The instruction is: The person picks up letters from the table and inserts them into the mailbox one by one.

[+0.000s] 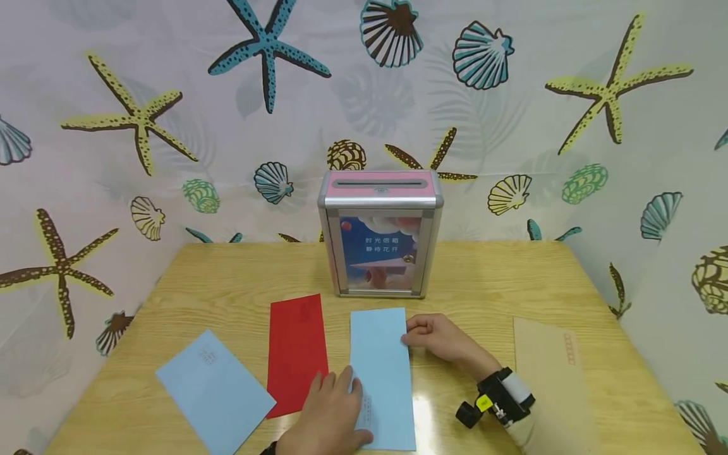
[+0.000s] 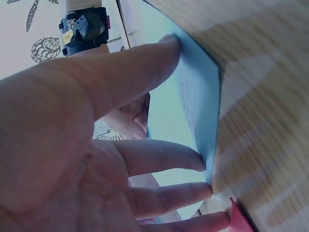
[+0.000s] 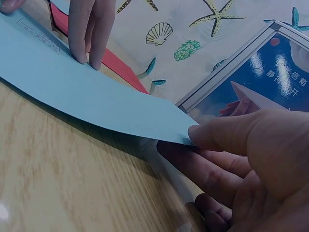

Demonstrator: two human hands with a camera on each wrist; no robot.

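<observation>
A long light blue envelope [image 1: 381,373] lies on the table in front of the letter box, its right edge lifted and bowed. My right hand [image 1: 440,338] pinches that edge near the far corner, thumb on top and fingers beneath, as the right wrist view shows. My left hand [image 1: 330,411] rests at the near left part of the same envelope. In the left wrist view its fingers are spread and fairly straight, the fingertips touching the long edge and the thumb on the surface. Printed text [image 3: 38,36] shows at the envelope's near end.
A pink and silver letter box [image 1: 381,234] with a top slot stands at the back. A red envelope [image 1: 297,354] and another light blue envelope [image 1: 216,392] lie to the left. On the right is a brown envelope [image 1: 552,373], partly under my right forearm.
</observation>
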